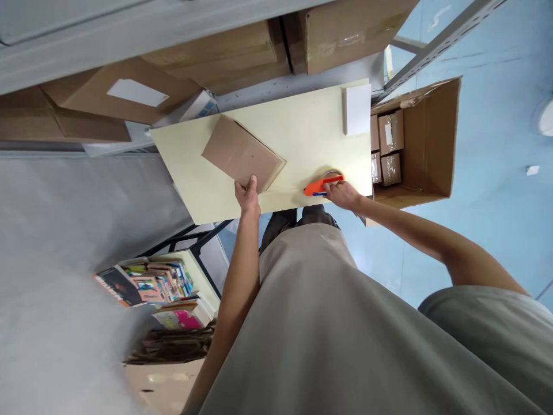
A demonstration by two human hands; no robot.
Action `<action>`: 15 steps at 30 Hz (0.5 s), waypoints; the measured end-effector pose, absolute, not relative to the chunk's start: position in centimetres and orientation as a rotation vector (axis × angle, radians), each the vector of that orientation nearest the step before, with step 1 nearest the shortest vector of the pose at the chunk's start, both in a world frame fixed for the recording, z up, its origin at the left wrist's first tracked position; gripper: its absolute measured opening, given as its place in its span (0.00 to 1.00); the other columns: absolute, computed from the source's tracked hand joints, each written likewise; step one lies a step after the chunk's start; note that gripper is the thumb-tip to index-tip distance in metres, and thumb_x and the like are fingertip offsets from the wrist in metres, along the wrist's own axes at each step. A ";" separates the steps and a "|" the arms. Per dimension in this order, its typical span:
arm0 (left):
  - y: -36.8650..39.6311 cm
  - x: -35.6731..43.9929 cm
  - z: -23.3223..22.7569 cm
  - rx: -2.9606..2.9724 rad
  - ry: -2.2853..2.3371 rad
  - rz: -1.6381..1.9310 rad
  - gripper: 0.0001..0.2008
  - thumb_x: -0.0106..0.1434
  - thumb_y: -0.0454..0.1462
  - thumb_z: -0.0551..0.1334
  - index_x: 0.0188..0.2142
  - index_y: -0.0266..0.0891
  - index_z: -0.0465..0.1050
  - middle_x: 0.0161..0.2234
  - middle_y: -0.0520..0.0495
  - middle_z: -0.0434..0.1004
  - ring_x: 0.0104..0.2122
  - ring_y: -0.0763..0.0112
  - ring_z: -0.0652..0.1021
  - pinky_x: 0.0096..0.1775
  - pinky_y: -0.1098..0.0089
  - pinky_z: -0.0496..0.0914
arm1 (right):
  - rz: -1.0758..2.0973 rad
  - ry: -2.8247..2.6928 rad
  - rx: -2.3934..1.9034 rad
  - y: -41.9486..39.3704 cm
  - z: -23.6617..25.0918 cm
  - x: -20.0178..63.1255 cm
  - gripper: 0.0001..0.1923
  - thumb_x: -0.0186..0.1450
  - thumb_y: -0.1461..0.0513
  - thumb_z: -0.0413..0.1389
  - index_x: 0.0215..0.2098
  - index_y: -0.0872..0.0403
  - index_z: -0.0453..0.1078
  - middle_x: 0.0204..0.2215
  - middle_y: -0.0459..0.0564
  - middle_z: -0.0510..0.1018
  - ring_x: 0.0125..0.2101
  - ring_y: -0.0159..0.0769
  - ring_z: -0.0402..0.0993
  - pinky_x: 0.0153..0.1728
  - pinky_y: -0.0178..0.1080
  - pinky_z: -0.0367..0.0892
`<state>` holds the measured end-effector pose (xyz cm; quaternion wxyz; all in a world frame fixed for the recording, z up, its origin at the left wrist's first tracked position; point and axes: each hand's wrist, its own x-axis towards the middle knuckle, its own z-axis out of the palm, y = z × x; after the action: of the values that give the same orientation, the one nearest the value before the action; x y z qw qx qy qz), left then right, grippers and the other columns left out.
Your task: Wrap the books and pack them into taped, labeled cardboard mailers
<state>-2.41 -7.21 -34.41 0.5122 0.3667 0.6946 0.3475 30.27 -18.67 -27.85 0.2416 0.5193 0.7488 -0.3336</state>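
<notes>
Right now the left hand (247, 196) presses its fingers flat on the near corner of the flat cardboard box (242, 154), close to the tabletop's (302, 124) near edge. The right hand (343, 193) is closed around the orange tape dispenser (322, 185) at that same edge. One risk: the dispenser sits so near the edge that a loosened hold could drop it; likewise, the box could slide under uneven pressure.

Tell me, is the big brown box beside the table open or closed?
Open. The big brown box has its flaps spread, and small taped boxes show inside it, next to the table.
</notes>
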 end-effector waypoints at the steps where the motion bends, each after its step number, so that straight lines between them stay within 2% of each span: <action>1: -7.2 -2.5 -34.4 0.890 1.669 0.838 0.38 0.61 0.61 0.79 0.59 0.42 0.74 0.64 0.32 0.83 0.66 0.50 0.83 0.72 0.51 0.75 | -0.887 2.027 1.443 -18.4 -27.8 31.2 0.32 0.85 0.57 0.44 0.75 0.75 0.63 0.52 0.78 0.87 0.51 0.60 0.87 0.53 0.51 0.73; 5: -6.7 -3.2 -34.2 0.931 1.626 0.782 0.39 0.60 0.63 0.79 0.58 0.42 0.74 0.63 0.31 0.84 0.67 0.48 0.83 0.73 0.48 0.74 | -0.746 2.034 1.598 -14.2 -27.8 31.5 0.32 0.86 0.60 0.38 0.78 0.76 0.58 0.54 0.78 0.86 0.54 0.60 0.87 0.56 0.52 0.71; 9: -4.6 -5.8 -33.2 1.015 1.522 0.663 0.40 0.58 0.61 0.81 0.60 0.43 0.75 0.64 0.32 0.84 0.68 0.48 0.82 0.75 0.47 0.72 | -0.692 2.098 1.573 -8.9 -28.2 27.9 0.30 0.84 0.65 0.40 0.79 0.73 0.59 0.56 0.75 0.86 0.56 0.59 0.86 0.60 0.53 0.69; 11: -2.6 -7.8 -32.3 1.065 1.456 0.580 0.44 0.58 0.55 0.82 0.67 0.43 0.73 0.68 0.31 0.81 0.69 0.48 0.81 0.75 0.47 0.70 | -0.670 2.151 1.504 -7.5 -28.4 25.9 0.30 0.81 0.69 0.40 0.78 0.73 0.61 0.56 0.74 0.87 0.56 0.58 0.87 0.61 0.54 0.70; 13: -0.1 -9.8 -31.3 1.131 1.421 0.477 0.52 0.59 0.48 0.81 0.77 0.44 0.65 0.74 0.30 0.76 0.73 0.47 0.78 0.76 0.45 0.68 | -0.674 2.199 1.426 -7.0 -28.4 24.0 0.32 0.79 0.72 0.39 0.77 0.73 0.62 0.56 0.74 0.87 0.56 0.57 0.87 0.62 0.55 0.71; 15: 2.7 -11.2 -30.2 1.242 1.444 0.370 0.59 0.58 0.42 0.79 0.84 0.46 0.55 0.79 0.30 0.67 0.79 0.45 0.70 0.78 0.44 0.64 | -0.708 2.234 1.345 -6.8 -28.2 21.8 0.34 0.77 0.73 0.38 0.78 0.75 0.62 0.56 0.74 0.87 0.57 0.57 0.87 0.64 0.55 0.70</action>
<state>-11.22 2.65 -30.24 0.5653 0.5279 0.6140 0.1571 21.78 -6.84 -28.24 0.2180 0.4858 0.8069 -0.2556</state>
